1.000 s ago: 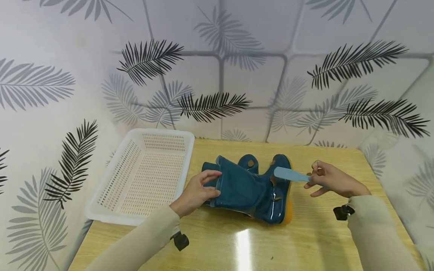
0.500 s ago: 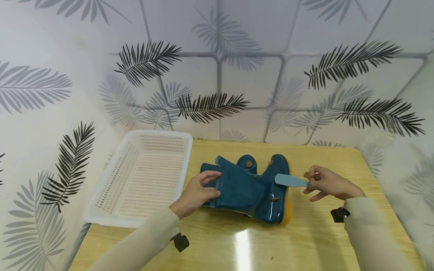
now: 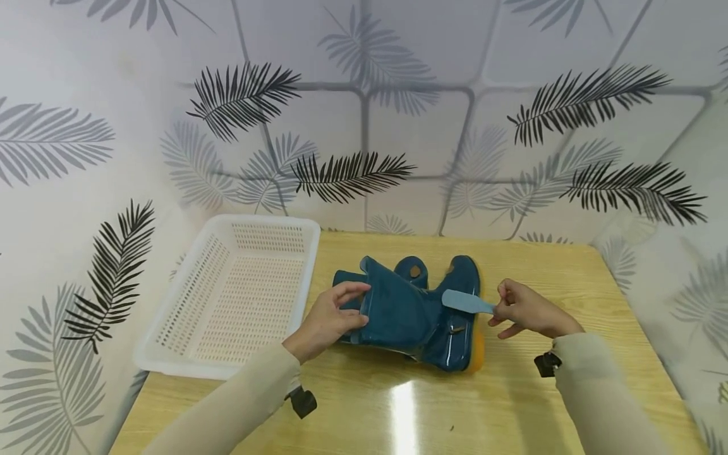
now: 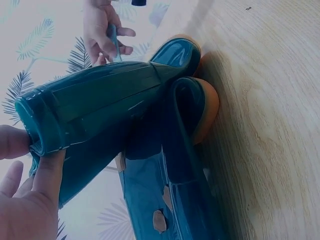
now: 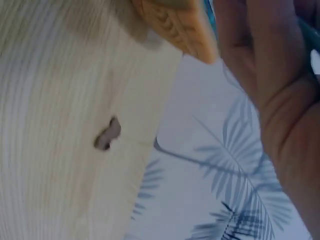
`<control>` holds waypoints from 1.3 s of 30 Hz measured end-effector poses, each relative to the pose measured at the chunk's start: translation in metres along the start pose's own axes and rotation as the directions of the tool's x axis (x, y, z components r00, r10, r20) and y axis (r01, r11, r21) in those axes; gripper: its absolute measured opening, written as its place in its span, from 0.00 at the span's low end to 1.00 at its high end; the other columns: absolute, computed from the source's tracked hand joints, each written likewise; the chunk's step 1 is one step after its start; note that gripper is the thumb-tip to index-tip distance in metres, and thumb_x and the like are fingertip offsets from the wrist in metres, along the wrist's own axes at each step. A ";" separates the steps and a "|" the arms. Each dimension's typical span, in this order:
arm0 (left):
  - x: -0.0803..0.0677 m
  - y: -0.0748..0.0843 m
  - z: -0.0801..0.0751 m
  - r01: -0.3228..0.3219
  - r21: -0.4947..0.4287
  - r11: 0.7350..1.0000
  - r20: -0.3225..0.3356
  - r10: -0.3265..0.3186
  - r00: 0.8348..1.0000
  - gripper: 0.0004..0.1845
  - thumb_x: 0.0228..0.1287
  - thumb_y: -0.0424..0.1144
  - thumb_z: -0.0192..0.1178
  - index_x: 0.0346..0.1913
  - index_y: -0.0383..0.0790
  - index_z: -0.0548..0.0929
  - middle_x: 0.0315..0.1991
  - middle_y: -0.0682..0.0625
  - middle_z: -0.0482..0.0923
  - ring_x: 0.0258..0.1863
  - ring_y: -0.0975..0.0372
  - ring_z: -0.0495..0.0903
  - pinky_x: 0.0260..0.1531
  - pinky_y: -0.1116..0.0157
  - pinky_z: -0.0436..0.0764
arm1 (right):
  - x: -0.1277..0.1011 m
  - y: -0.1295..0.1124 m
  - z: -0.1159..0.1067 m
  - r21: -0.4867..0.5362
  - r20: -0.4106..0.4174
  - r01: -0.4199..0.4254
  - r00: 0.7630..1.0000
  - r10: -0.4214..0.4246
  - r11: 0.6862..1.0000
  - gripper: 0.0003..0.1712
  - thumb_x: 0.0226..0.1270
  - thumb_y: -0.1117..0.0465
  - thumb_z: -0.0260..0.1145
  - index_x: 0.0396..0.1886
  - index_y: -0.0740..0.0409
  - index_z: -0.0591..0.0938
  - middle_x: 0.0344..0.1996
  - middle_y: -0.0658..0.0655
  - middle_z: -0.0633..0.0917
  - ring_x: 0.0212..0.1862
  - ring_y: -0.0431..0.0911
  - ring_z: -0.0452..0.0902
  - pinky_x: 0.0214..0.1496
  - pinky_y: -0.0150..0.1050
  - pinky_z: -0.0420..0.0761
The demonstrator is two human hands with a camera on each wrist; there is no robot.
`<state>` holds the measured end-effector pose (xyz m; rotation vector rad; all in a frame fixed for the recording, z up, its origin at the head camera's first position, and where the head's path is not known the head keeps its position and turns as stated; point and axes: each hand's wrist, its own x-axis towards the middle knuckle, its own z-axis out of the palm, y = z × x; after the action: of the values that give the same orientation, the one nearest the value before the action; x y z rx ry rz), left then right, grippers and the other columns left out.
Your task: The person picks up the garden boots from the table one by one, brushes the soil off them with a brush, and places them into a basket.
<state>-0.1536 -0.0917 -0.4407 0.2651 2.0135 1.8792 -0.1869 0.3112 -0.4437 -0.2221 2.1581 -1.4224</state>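
A dark blue rain boot [image 3: 398, 309] with an orange sole lies on its side across another blue boot [image 3: 407, 268]. Its top edge is pinched by my left hand [image 3: 330, 316], with a finger inside the opening in the left wrist view. My right hand [image 3: 526, 309] pinches the handle of a light blue flat spatula [image 3: 463, 301], whose blade lies over the foot of the upper boot; contact is unclear. A brown patch [image 3: 456, 329] shows on that boot, and another brown patch [image 4: 159, 220] is on the lower boot's shaft.
A white perforated basket [image 3: 256, 297] stands left of the boots on the wooden table [image 3: 341, 404]. A blurred brown piece [image 5: 108, 134] appears over the table in the right wrist view. Leaf-patterned wall covering [image 3: 421, 139] rises behind the table.
My right hand and the spatula have moved left over the boot. A brown piece on the boot's foot came away, appeared by my right hand, then left that spot. My left hand keeps its hold.
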 end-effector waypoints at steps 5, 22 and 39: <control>0.001 0.001 -0.001 0.000 -0.003 1.000 -0.008 0.000 1.000 0.29 0.64 0.23 0.61 0.68 0.38 0.73 0.73 0.40 0.64 0.49 0.53 0.81 0.41 0.66 0.81 | -0.017 -0.006 -0.021 -0.053 -0.071 -0.033 0.997 0.029 0.998 0.12 0.73 0.71 0.52 0.40 0.62 0.56 0.35 0.65 0.74 0.46 0.58 0.84 0.40 0.53 0.86; 0.001 -0.002 -0.003 0.005 -0.025 1.000 -0.008 -0.005 1.000 0.29 0.64 0.23 0.61 0.68 0.37 0.72 0.73 0.40 0.64 0.49 0.54 0.81 0.41 0.65 0.81 | -0.008 0.002 0.004 -0.029 -0.042 0.040 0.998 -0.041 0.999 0.08 0.75 0.70 0.51 0.40 0.64 0.60 0.42 0.75 0.73 0.46 0.60 0.83 0.39 0.51 0.86; 0.001 -0.003 -0.003 0.012 -0.043 0.999 -0.009 -0.012 1.000 0.28 0.63 0.21 0.60 0.67 0.36 0.73 0.73 0.39 0.64 0.44 0.56 0.82 0.39 0.67 0.80 | -0.007 0.000 -0.001 -0.002 -0.069 0.044 0.997 -0.044 0.999 0.10 0.76 0.68 0.53 0.40 0.63 0.59 0.39 0.69 0.73 0.44 0.54 0.85 0.39 0.51 0.86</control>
<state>-0.1549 -0.0941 -0.4437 0.2331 1.9736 1.9173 -0.1817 0.3144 -0.4410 -0.2251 2.2220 -1.4748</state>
